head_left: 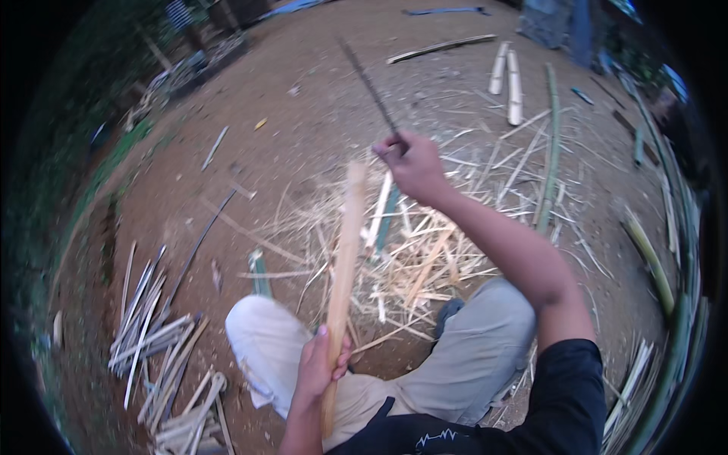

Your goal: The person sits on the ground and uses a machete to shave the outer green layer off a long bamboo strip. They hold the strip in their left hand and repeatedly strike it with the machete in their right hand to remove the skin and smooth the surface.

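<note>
My left hand point(322, 362), low in the middle, is closed round the lower part of a split bamboo slat point(346, 250). The pale, flat slat stands nearly upright above my lap. My right hand point(413, 165) is raised beyond the slat's top end, its fingers wrapped round the near end of a long, thin, dark blade point(370, 91). That blade points up and to the left, apart from the slat. It is slightly blurred and looks edge-on, and my fingers hide its handle.
Bamboo shavings point(425, 265) cover the ground before my knees. Bundles of strips point(163, 334) lie at the left. Two split bamboo pieces point(514, 87) and a green pole point(551, 152) lie farther off. Long green bamboo poles point(686, 303) line the right side.
</note>
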### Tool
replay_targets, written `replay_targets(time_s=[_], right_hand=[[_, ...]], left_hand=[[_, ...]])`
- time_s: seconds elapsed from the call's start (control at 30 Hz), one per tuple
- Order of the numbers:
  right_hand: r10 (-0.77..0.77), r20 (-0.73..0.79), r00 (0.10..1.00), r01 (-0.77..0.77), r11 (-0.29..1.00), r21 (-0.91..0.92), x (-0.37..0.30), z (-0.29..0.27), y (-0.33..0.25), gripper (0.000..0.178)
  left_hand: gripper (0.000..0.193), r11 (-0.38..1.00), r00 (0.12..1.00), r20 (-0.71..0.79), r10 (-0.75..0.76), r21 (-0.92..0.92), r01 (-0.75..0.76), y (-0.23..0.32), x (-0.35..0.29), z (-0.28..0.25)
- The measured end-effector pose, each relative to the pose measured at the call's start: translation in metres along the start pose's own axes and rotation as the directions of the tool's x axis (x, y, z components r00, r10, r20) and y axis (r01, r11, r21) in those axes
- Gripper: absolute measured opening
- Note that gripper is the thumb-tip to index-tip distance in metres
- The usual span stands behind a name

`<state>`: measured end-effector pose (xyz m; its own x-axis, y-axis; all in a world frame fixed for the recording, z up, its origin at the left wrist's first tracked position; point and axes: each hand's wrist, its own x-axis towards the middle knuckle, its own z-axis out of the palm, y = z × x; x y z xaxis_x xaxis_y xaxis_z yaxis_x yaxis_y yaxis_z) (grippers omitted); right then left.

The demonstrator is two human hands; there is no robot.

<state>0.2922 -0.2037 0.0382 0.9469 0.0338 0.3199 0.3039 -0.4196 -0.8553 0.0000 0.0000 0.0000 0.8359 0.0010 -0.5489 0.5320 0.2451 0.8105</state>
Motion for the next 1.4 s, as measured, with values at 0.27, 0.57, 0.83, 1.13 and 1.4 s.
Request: replay_targets(time_s=[0.27, 0.57, 0.83, 1.13, 1.4], right_hand=[[0.343, 0.263, 0.902, -0.420, 0.839, 0.345, -0.006, -0.086, -0.025, 0.055], [0.409, 0.157, 0.899, -0.432, 0.770, 0.470, -0.022, -0.113, -0.072, 0.026], [0.423, 0.092, 0.901, -0.374, 0.654, 0.657, -0.025, -0.148, -0.043, 0.039], [-0.248, 0.220, 0.943, 0.331, 0.727, -0.601, -0.059, -0.096, -0.018, 0.017], [-0.351, 0.263, 0.899, 0.435, 0.636, -0.638, -0.042, -0.089, -0.021, 0.013]], left_hand=[[0.054, 0.988, 0.979, 0.152, 0.134, 0.051, -0.143, 0.013, 0.038, 0.058], [0.035, 0.795, 0.859, 0.398, 0.322, 0.379, -0.473, 0.080, 0.082, 0.092], [0.025, 0.997, 0.674, 0.735, 0.073, -0.059, -0.044, 0.097, 0.093, 0.114], [0.021, 0.939, 0.823, 0.521, 0.226, -0.341, -0.043, 0.104, 0.099, 0.124], [0.021, 0.934, 0.811, 0.556, 0.180, -0.354, 0.036, 0.101, 0.085, 0.110]])
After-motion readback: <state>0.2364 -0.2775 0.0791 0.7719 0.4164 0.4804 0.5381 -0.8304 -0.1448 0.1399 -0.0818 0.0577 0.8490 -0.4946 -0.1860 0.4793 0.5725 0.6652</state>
